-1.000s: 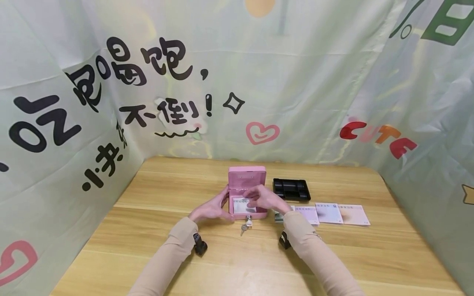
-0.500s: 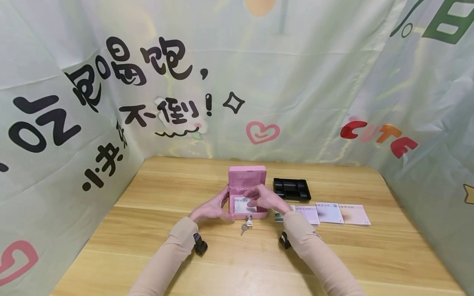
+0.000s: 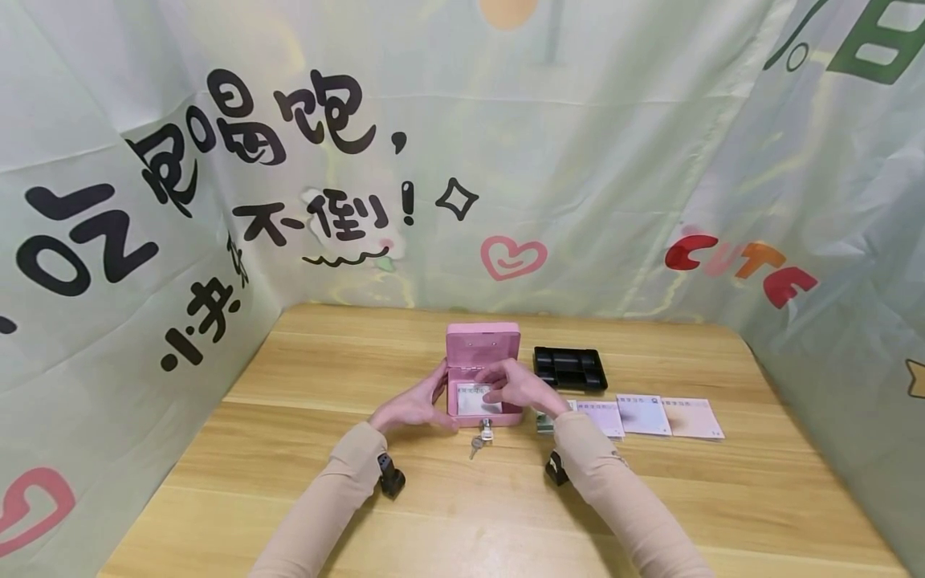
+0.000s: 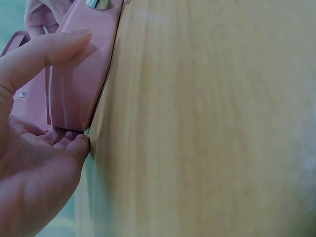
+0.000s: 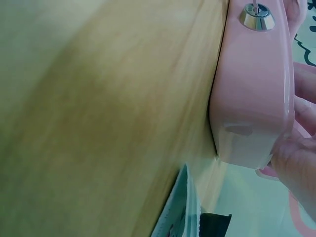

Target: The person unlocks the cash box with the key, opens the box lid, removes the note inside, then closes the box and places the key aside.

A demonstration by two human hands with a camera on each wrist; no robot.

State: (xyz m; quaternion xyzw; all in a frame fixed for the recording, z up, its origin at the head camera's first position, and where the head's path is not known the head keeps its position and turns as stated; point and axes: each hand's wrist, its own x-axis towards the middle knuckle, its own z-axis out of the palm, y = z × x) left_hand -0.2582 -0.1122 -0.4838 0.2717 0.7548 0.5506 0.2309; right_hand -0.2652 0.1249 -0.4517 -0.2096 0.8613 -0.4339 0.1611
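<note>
A pink cash box (image 3: 484, 345) stands on the table with its lid raised. Its front lock (image 3: 486, 424) has a key inserted, and a second key (image 3: 477, 443) hangs from it. Inside lie pale banknotes (image 3: 473, 400). My left hand (image 3: 415, 404) grips the box's left front corner, thumb on the front face and the other fingers along the side, as the left wrist view shows. My right hand (image 3: 522, 387) reaches over the right wall and holds the notes' right part between curled fingers and thumb. Those fingertips are partly hidden, also in the right wrist view.
Right of the box sits a black compartment tray (image 3: 569, 369). In front of it lies a row of banknotes: green (image 3: 544, 422), purple (image 3: 600, 420), blue (image 3: 643, 415) and pink (image 3: 692, 418). Printed curtains (image 3: 578, 160) enclose the wooden table (image 3: 462, 506).
Almost nothing differs. Both hands, the box and the notes keep their places, apart from a tiny shift of the head view.
</note>
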